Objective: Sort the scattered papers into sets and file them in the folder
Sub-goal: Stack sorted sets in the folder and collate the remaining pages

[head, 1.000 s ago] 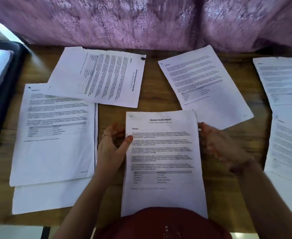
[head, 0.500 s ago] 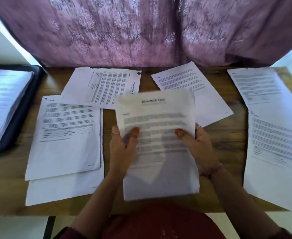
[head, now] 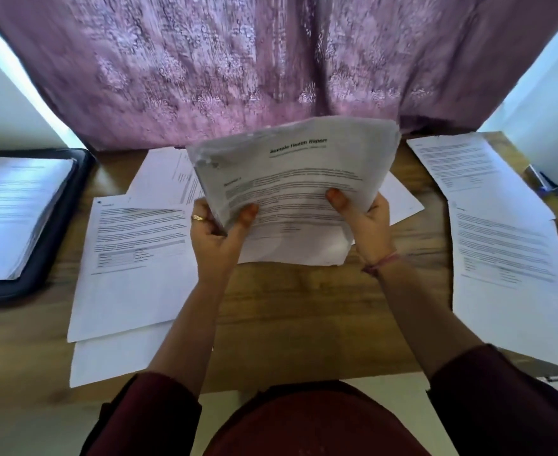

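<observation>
While both hands hold it up off the wooden table [head: 304, 307], the white printed set headed "Sample Health Report" [head: 291, 179] hangs above the middle of the surface, tilted toward the far edge and bowed along its top. The left hand [head: 216, 236] pinches the set's lower left edge, thumb on the printed face and fingers curled behind. The right hand [head: 368, 225] grips the lower right edge the same way, thumb on top. More than one sheet appears to be in the grip, since the top edge looks ragged and layered.

By my judgement, the step in hand is gathering and squaring one sorted set, with filing not yet begun. The black folder [head: 57, 232] lies open at the left edge of the table, a white stack of pages [head: 14, 212] already inside it. Loose white printed sheets remain along the near left [head: 129, 268], behind the raised set toward the far edge [head: 165, 179], and down the right edge [head: 508, 258], so much sorting appears left.

The next move probably calls for tapping the set's lower edge on the bare wood to align the sheets, then carrying it left to the folder without letting the limp pages slip or fan apart.
</observation>
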`<action>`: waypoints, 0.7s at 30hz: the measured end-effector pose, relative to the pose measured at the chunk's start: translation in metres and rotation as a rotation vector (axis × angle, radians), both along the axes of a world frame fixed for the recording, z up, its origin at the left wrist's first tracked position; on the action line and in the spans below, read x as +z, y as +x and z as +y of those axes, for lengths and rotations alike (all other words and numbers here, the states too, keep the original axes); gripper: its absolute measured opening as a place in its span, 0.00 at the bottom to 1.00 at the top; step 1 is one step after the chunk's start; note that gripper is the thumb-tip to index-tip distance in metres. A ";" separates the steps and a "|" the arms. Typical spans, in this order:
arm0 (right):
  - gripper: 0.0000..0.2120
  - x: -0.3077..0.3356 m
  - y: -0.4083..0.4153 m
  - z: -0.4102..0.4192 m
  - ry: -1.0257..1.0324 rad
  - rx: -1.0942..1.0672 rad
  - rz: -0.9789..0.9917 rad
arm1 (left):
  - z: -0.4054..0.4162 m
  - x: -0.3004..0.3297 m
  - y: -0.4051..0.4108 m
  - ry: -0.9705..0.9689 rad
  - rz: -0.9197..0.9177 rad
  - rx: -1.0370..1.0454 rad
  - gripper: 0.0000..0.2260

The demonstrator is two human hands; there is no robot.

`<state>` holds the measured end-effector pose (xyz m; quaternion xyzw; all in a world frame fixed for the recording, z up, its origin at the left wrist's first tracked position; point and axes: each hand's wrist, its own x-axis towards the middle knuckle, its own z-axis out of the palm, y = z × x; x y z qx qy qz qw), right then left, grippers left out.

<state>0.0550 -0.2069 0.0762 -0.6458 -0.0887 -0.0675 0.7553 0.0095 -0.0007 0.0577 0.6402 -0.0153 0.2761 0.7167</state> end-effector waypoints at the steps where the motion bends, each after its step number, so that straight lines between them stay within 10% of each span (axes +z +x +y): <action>1: 0.11 -0.005 -0.002 0.000 -0.001 -0.011 0.011 | 0.003 -0.006 -0.001 -0.006 0.039 -0.007 0.16; 14: 0.12 0.002 0.005 -0.011 -0.095 -0.023 0.198 | -0.008 -0.007 0.016 0.002 0.219 -0.085 0.08; 21: 0.12 -0.004 0.007 -0.091 -0.126 0.045 0.479 | -0.068 -0.017 0.012 -0.094 0.626 -0.388 0.13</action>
